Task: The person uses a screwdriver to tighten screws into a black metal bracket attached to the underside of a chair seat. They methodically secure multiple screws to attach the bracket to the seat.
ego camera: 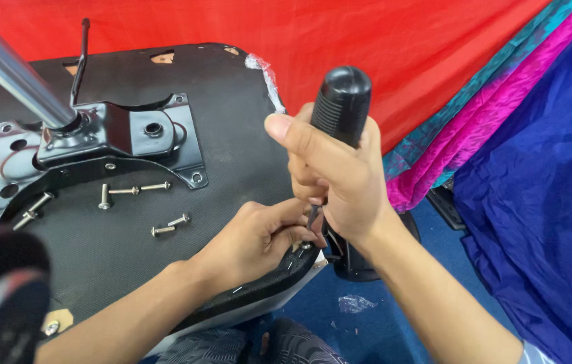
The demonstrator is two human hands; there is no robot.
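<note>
screwdriver (342, 101) upright in right hand (340, 182), grip wrapped tight round black handle, tip at seat underside (164, 222) edge. left hand (259, 239) pinches small screw by tip, steadying it. loose bolts (134, 191) lie near black metal plate (117, 135); chrome post (9, 67) rises from it.

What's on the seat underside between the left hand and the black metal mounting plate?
Head view: loose bolts lie on the black seat underside between the left hand and the mounting plate; more bolts sit closer to the plate's edge.
</note>
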